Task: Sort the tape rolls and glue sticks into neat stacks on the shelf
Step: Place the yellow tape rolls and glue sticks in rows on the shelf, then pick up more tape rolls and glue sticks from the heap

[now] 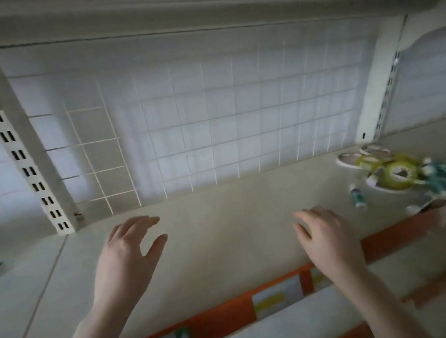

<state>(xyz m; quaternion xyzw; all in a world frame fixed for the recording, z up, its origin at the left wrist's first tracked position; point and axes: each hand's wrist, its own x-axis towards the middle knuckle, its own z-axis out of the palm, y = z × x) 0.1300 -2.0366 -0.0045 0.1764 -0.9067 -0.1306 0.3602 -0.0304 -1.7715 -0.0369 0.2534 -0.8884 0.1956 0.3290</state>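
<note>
Two empty hands; left hand [128, 255], right hand [325, 236].

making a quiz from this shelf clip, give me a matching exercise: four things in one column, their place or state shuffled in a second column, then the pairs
Things:
1. left hand
2. yellow-green tape roll
3. lone glue stick
4. wire grid

Places or states:
A. upright along the back of the shelf
B. open above the bare shelf
C. in the pile at the right
D. lying just left of the pile

Pairs: 1-B, 2-C, 3-D, 4-A
</note>
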